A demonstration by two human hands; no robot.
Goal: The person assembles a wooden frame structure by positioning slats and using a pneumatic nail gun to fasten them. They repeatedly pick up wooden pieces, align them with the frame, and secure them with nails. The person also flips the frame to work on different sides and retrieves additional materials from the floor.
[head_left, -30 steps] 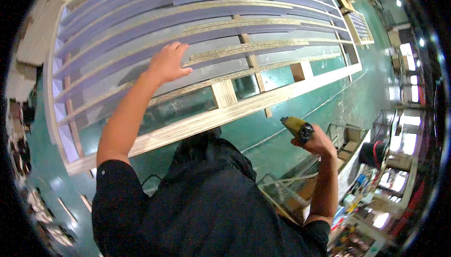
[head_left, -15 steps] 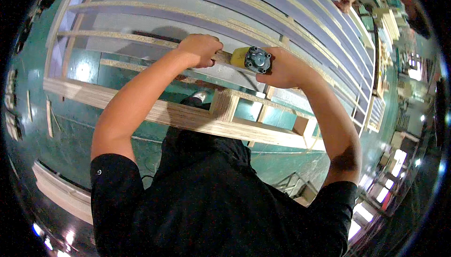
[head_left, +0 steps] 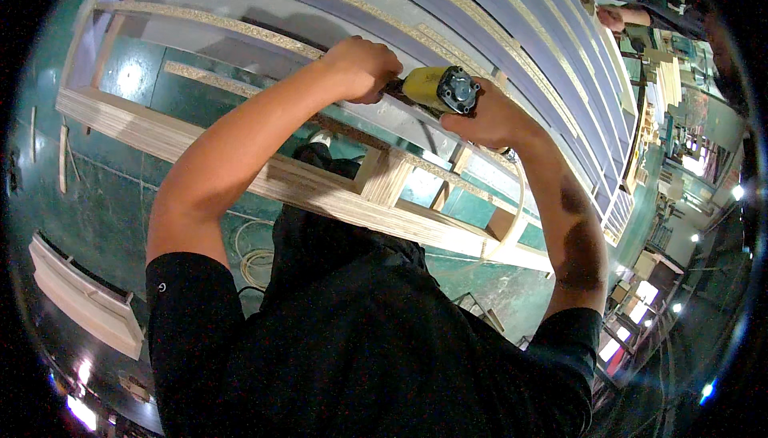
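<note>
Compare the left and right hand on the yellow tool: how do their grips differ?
The left hand is a closed fist at the tool's front end, against the slat frame; the right hand wraps the rear of the yellow nail gun, below its dark cap. The left arm reaches up nearly straight; the right arm is bent sharply at the elbow. Both are bare and raised at the same spot.

Nose of the yellow and black pneumatic nailer (head_left: 442,90) hidden behind the left hand (head_left: 362,68), handle covered by the right hand (head_left: 484,118), lower edge of the slatted wooden frame (head_left: 336,190) masked by the black shirt, distant workshop clutter at right too small to tell
</note>
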